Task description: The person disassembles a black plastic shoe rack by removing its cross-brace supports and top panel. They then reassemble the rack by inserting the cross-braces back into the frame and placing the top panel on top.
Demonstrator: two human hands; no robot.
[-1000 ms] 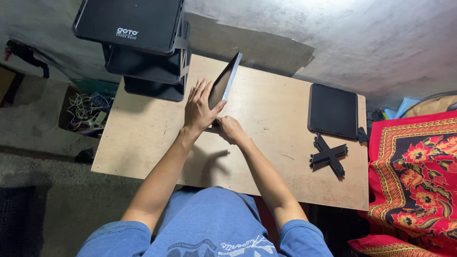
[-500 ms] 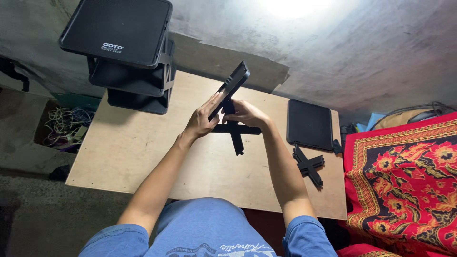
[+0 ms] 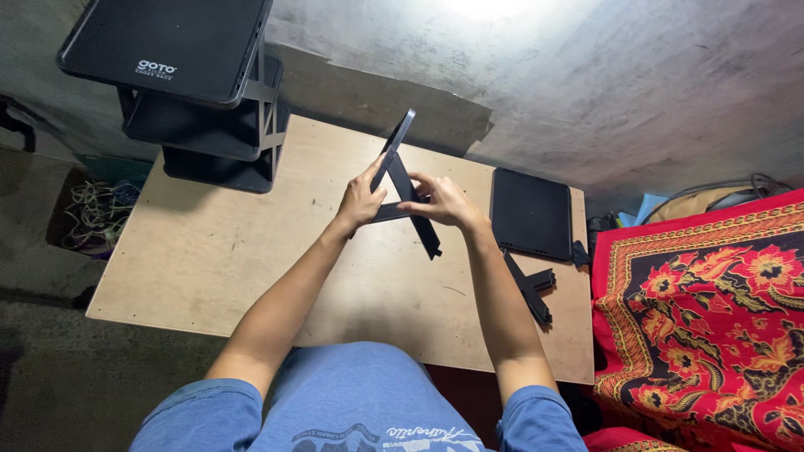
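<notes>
- Grey concrete floor is surrounding a low wooden bench (image 3: 251, 251), and a bright patch of light is falling on the floor at the top of the view.
- On the far left corner of the bench a black stacked rack (image 3: 188, 84) is standing, with flat trays one above another.
- The left hand (image 3: 362, 201) is holding a black flat panel (image 3: 394, 151) above the middle of the bench; the panel is standing on its edge and tilting, and the fingers and thumb are closing on its lower part.
- The right hand (image 3: 442, 202) is pinching a black cross-shaped piece (image 3: 416, 209) just below the panel; this piece is touching the panel's lower edge, and one arm of it is pointing down towards the bench.
- Both hands are close together, almost touching each other.
- On the right side of the bench another black flat panel (image 3: 532, 213) is lying flat.
- Just beside it, nearer to the person, a second black cross piece (image 3: 529, 285) is lying on the wood.
- A red cloth with flower pattern (image 3: 712, 318) is lying at the right of the bench.
- At the left, beside the bench, a box with tangled cables (image 3: 92, 213) is sitting on the floor.
- The person is wearing a blue shirt (image 3: 368, 402).
</notes>
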